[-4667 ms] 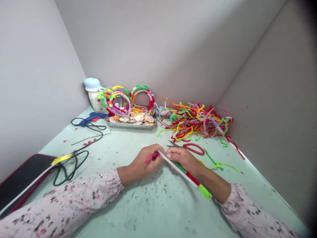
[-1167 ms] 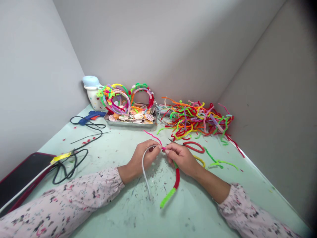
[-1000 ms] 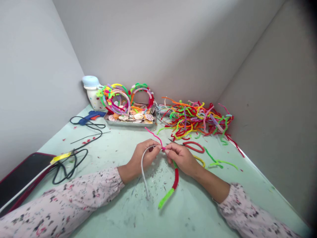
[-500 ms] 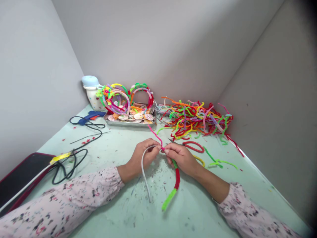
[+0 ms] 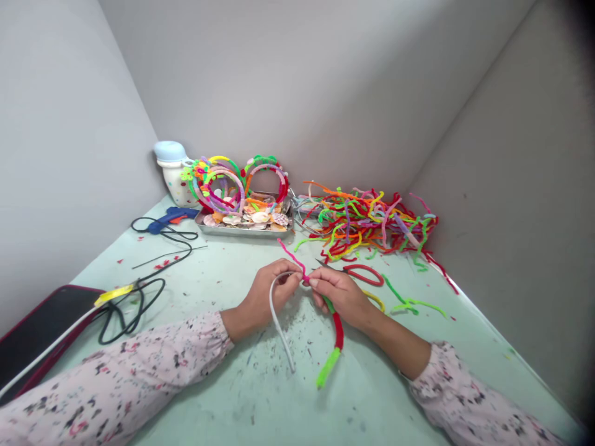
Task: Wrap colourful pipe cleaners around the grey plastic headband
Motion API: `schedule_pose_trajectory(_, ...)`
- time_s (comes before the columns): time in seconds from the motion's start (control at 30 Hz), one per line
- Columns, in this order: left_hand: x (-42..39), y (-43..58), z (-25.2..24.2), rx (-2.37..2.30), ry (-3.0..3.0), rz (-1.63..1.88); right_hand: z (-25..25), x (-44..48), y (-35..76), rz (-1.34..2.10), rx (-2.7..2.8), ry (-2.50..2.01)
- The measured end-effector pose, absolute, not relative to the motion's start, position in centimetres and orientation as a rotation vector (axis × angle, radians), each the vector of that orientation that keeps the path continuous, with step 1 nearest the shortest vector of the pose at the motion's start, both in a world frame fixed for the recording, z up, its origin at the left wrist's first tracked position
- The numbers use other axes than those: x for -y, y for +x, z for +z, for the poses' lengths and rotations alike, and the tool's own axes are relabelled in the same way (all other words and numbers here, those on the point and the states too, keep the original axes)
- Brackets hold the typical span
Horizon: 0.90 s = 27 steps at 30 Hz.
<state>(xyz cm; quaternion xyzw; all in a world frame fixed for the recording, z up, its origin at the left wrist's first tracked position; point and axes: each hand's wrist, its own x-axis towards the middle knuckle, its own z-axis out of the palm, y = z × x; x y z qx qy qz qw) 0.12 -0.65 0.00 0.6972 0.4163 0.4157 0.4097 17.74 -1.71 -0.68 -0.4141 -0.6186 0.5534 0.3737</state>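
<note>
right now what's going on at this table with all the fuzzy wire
A person is holding a white headband in both hands. The left hand grips its bare arch, while the right hand pinches a pink pipe cleaner against it, beside the stretch wrapped in green and red. Red-handled scissors and a loose pipe cleaner pile lie behind.

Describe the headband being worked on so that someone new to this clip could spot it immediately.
Start at the pale green table and find the two hands meeting near its middle. The headband arches between the left hand and right hand. Unlike the fully wrapped headbands by the tray, it is half bare white, half wrapped in green and red, with a pink pipe cleaner sticking up.
</note>
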Motion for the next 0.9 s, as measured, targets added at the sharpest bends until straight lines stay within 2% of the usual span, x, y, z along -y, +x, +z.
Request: schedule_pose_trajectory(0.9, 0.51, 0.28, -0.46, -1.018, 1.730, 1.048, -0.26, 1.55, 18.08, 1.586, 1.545, -1.027)
